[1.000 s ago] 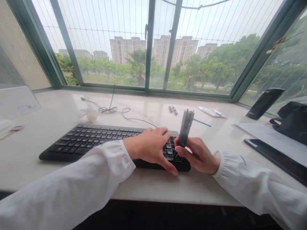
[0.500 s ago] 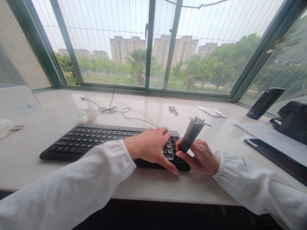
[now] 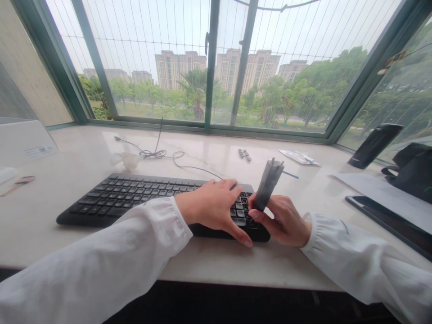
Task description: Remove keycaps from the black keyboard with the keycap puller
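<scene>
A black keyboard (image 3: 111, 193) lies across the table, its right-hand columns showing dark square sockets without caps. My left hand (image 3: 216, 204) rests spread over the right part of the keyboard, its thumb stretched past the front edge. In my right hand (image 3: 281, 220), thumb and fingers pinch a dark grey bar-shaped tool (image 3: 267, 186) with small prongs at its top. The tool stands tilted above the keyboard's right end, and its lower tip is hidden by the fingers. Several loose keycaps (image 3: 244, 155) sit behind the keyboard.
A thin cable (image 3: 153, 154) runs behind the keyboard. A thin blue stick (image 3: 290, 174) and a plastic packet (image 3: 299, 157) lie at the right, near a phone (image 3: 388, 225), papers (image 3: 378, 189), a black bottle-shaped object (image 3: 374, 145) and a black bag (image 3: 411, 168). A white box (image 3: 27, 144) stands left.
The tool's top has swung slightly left and downward, so more of the blue stick behind it shows. My left hand stays in place on the keyboard.
</scene>
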{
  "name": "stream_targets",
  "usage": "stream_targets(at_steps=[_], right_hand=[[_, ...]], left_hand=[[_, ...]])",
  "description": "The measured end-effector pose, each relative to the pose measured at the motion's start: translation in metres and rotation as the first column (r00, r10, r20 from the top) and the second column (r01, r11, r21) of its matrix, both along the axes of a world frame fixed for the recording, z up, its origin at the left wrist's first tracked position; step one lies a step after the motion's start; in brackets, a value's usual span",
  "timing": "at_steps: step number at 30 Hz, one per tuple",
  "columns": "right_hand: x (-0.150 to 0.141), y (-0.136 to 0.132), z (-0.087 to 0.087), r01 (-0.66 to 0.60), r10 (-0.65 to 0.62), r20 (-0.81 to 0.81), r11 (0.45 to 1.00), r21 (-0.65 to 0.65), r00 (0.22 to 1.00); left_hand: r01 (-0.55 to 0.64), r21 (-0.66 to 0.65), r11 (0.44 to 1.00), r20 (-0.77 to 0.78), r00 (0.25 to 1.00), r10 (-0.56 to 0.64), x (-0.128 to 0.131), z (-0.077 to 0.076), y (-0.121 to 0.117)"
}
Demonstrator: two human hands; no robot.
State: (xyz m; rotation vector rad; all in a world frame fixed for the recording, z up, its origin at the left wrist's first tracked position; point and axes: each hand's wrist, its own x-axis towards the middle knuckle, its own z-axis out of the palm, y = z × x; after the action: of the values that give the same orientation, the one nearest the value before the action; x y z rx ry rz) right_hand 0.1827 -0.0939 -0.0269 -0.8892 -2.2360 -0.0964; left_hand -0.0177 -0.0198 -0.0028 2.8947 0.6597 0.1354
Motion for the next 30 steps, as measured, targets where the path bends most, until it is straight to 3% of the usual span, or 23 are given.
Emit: stream_targets(at_steps=[15,24,30], right_hand=[[-0.0061,-0.0011,0.0041,0.057,-0.085,-0.095,0.963,-0.263,0.992],[0.0,-0.0026,-0.0017,-0.023,0.022,0.029,0.999,0.032,0.999],[0.0013,-0.0031,-0.004,-0.019,0.011,0.066,0.994,0.111,0.998]], left_hand=[[-0.003,-0.017,1.0,-0.005,1.0,0.003,-0.0001,0.002,-0.0019],[0.005,0.007,1.0,0.004,1.0,-0.005,-0.0001,-0.0008,0.0006],[-0.005,-0.006,1.0,-0.005,1.0,0.005,0.0001,0.002,-0.0022]])
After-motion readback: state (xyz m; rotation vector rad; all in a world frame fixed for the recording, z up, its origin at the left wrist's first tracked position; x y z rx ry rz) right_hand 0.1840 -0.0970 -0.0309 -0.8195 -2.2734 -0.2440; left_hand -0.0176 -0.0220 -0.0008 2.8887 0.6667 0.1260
